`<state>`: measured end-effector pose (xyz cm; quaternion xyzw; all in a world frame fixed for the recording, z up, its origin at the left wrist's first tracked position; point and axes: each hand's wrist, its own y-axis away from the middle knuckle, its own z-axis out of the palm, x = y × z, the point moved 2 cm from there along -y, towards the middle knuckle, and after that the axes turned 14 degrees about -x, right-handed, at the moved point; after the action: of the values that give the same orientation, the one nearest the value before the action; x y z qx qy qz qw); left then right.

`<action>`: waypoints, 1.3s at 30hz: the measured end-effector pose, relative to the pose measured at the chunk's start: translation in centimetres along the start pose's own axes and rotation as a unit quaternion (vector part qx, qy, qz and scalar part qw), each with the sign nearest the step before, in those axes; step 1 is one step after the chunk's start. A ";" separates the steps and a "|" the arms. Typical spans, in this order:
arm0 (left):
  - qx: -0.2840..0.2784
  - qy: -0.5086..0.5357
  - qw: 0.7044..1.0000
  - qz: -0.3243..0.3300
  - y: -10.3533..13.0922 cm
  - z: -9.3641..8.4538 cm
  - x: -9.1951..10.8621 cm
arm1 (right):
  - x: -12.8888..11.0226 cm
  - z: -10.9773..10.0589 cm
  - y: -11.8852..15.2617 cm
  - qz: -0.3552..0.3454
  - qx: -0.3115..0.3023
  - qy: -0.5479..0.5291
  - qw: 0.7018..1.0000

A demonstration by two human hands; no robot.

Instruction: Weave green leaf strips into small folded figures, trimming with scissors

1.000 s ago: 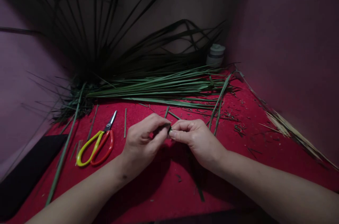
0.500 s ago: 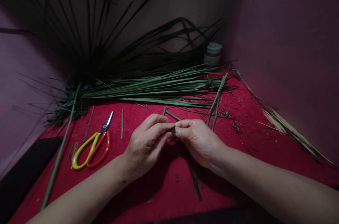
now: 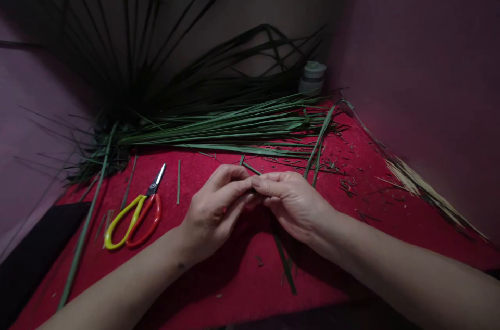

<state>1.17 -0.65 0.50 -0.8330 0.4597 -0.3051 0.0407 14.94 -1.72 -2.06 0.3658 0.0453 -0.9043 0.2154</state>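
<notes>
My left hand (image 3: 219,205) and my right hand (image 3: 292,202) meet over the red cloth (image 3: 234,288), fingertips pinched together. Between them they grip a green leaf strip (image 3: 284,262); its lower end hangs out beneath my right hand, and another strip end (image 3: 252,167) sticks out above the fingers. The part right at the fingertips is mostly covered, so its shape cannot be made out. Left of my left hand lie scissors (image 3: 151,189) with one yellow and one red handle, blades slightly parted and pointing away.
A bundle of long green leaves (image 3: 219,129) lies across the back, with dark fronds (image 3: 136,49) behind it. A lidded white container (image 3: 312,77) stands at the back right. Pale thin sticks (image 3: 422,184) rest along the right wall. Leaf scraps (image 3: 347,185) litter the cloth.
My right thumb has moved up over the pinch point, covering the bit of leaf that showed there. Both hands otherwise stay in place; the view shifts slightly.
</notes>
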 end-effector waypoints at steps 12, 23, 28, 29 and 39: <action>-0.018 0.260 0.942 -0.212 -0.3 -0.3 0.0 | -0.2 0.7 0.2 -0.023 -0.016 0.181 0.983; -0.024 0.134 0.978 -0.157 0.0 -0.6 0.5 | -0.2 0.4 0.7 -0.105 -0.045 0.412 0.904; -0.069 0.036 0.987 -0.142 -0.1 -0.5 0.6 | 0.0 0.4 0.4 -0.089 -0.050 0.395 0.913; -0.078 0.014 0.987 -0.138 -0.1 -0.5 0.6 | 0.1 0.5 0.3 -0.088 -0.053 0.386 0.917; -0.257 0.314 0.885 -0.227 -0.1 -0.8 -0.2 | -0.1 0.4 0.8 -0.009 -0.100 0.319 0.942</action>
<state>0.74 -0.24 1.05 -0.7566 0.3092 -0.4227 -0.3915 15.11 -2.47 -1.67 0.6111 0.2054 -0.7330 0.2169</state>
